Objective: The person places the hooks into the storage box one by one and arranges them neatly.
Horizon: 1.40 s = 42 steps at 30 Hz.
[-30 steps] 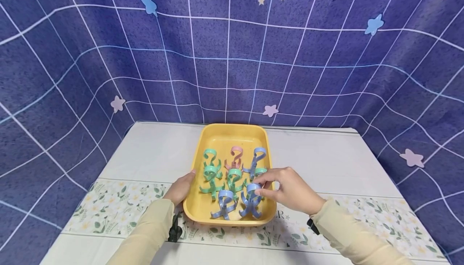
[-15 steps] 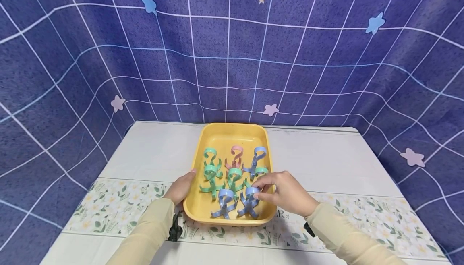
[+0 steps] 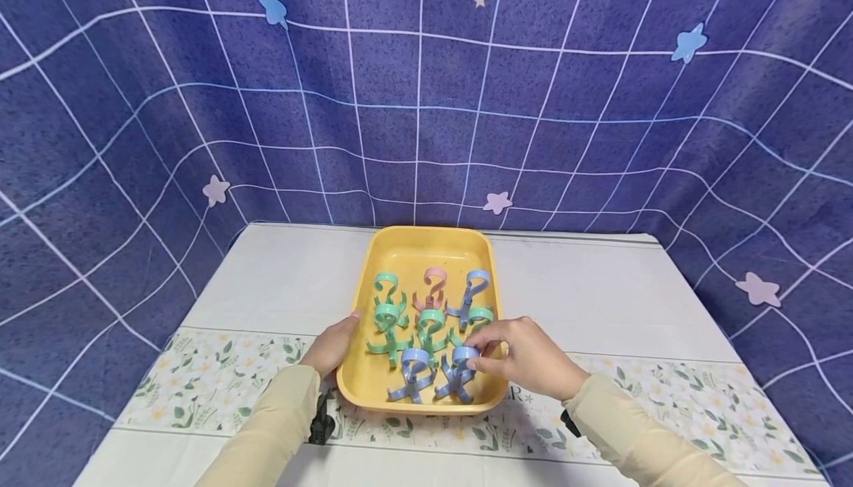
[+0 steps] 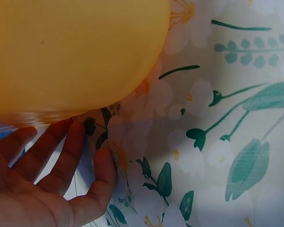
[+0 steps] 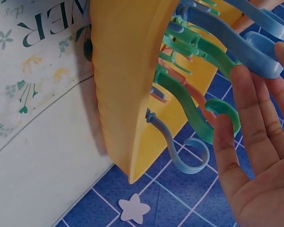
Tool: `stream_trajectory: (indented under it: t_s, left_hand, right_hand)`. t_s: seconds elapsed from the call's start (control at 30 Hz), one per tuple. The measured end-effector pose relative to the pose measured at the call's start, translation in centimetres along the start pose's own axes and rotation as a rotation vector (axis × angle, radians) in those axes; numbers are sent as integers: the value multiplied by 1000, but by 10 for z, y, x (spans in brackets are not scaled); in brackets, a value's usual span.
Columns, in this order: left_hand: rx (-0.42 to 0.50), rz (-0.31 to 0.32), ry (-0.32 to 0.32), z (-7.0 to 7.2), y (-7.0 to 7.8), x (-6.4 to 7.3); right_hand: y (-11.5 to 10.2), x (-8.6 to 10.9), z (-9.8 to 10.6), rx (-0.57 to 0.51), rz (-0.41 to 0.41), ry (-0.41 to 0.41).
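A yellow plastic tray (image 3: 433,246) holds several swivel hooks, each with a curled top and a base of curved claws. My right hand (image 3: 533,357) pinches the curled top of a blue hook (image 3: 460,354) at the tray's front right; its claws are down in the tray. Beside it on the left is another blue hook (image 3: 415,356). Against the tray's left side rests my left hand (image 3: 331,343); in the left wrist view its fingers (image 4: 61,161) are spread and touch the outer wall. The thumb tip is hard to make out.
Behind these lie green hooks (image 3: 432,317), a pink hook (image 3: 435,275) and a blue hook (image 3: 477,277) near the tray's right wall. The tray stands on a white floral tablecloth (image 3: 580,280). A blue-purple curtain (image 3: 426,132) hangs behind and at both sides.
Over the last second my right hand has come slightly nearer, lowering the pinched blue hook a little, and its claws have turned somewhat. The left hand and tray have stayed put.
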State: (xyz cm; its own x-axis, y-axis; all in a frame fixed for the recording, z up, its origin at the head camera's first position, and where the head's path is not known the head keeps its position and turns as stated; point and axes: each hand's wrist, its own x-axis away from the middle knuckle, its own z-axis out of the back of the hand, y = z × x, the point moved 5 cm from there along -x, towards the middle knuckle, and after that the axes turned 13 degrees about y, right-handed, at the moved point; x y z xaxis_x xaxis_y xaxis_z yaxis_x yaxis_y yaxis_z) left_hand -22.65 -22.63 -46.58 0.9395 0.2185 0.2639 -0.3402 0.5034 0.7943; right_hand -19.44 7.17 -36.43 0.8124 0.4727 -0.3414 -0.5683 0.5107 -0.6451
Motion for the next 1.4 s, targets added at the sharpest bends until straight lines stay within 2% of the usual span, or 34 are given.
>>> stream_trajectory:
  t_s: [0.57, 0.83, 0.97, 1.07, 1.27, 1.4]
  left_hand:
    - [-4, -6, -20, -6, -1, -4]
    - [14, -14, -26, -3, 0, -3]
    - [17, -9, -34, -3, -1, -3]
    - [11, -13, -37, -3, -4, -3]
    - [-69, -58, -6, 4, -3, 0]
    - [-103, -92, 19, 10, 3, 4]
  right_hand:
    - [1, 3, 5, 69, 11, -26]
    - [2, 1, 21, 100, 34, -3]
    - [5, 0, 31, 124, 6, 33]
    - [9, -1, 38, 151, -45, 75]
    - [20, -3, 51, 223, -124, 132]
    - [28, -3, 60, 261, -154, 159]
